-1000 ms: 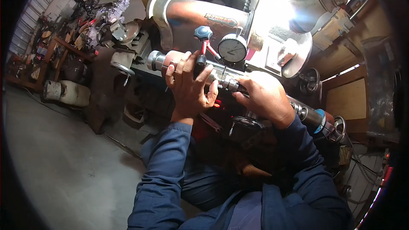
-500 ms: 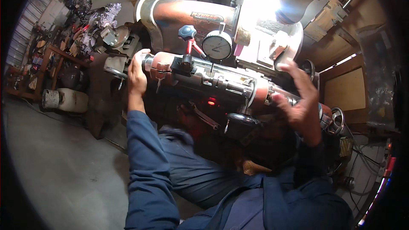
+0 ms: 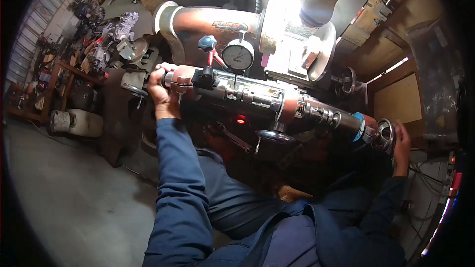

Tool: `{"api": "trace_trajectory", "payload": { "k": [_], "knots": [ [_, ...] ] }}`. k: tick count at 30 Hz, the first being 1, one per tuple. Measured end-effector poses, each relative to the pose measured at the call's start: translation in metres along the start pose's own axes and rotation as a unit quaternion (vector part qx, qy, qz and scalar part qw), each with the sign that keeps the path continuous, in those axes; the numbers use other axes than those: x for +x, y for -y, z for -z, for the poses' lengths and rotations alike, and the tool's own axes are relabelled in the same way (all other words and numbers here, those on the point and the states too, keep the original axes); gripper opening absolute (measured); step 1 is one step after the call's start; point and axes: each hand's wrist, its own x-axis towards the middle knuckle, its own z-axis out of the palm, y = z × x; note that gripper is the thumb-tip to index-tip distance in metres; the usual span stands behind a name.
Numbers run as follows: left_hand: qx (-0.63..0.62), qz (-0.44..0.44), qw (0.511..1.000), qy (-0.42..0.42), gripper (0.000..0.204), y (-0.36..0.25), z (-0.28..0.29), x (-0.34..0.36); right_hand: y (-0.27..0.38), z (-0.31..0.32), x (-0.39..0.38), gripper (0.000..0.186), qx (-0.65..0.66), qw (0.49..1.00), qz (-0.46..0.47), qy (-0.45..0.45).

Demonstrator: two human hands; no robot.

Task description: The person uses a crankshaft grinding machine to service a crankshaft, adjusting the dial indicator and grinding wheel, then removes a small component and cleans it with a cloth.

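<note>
My left hand is closed round the left end of a long steel shaft on the machine, beside a reddish clamp. At the far right end my right hand has its fingers on the rim of a small metal handwheel. Over the shaft stands a round white dial indicator, its stem pointing down toward the metal. A red arm with a blue knob stands beside it. A second reddish collar wraps the middle of the shaft assembly.
Below the shaft sits a black handwheel with a crank handle. Behind, a large reddish cylinder and a glaring work lamp rise close to my work. A wrench lies underneath. Metal parts crowd the far left.
My right hand has gone from above the shaft's right part out to the handwheel at the right end. My left hand has curled more round the shaft end. The view has shifted slightly.
</note>
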Motion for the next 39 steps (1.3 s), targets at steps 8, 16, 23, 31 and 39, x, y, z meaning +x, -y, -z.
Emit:
{"api": "trace_trajectory", "payload": {
  "k": [8, 16, 23, 31, 39],
  "knots": [
    [0.164, 0.143, 0.955, -0.203, 0.015, -0.024, -0.044, -0.003, -0.047, -0.007, -0.017, 0.035, 0.021, 0.987, 0.088, 0.136],
    [0.164, -0.036, 0.887, -0.429, 0.020, -0.019, -0.035, 0.007, -0.110, -0.028, 0.016, 0.043, -0.179, 0.981, 0.070, 0.031],
    [0.190, -0.039, 0.893, -0.405, 0.019, -0.025, -0.045, 0.001, -0.143, -0.014, -0.008, 0.040, -0.032, 0.995, 0.046, 0.083],
    [0.196, -0.040, 0.885, -0.420, 0.015, -0.029, -0.060, -0.006, -0.021, 0.008, -0.025, 0.033, 0.258, 0.953, 0.041, 0.155],
    [0.209, -0.027, 0.893, -0.397, 0.017, -0.024, -0.055, 0.001, 0.004, -0.021, 0.010, 0.025, 0.328, 0.943, -0.013, 0.062]
  ]
}}
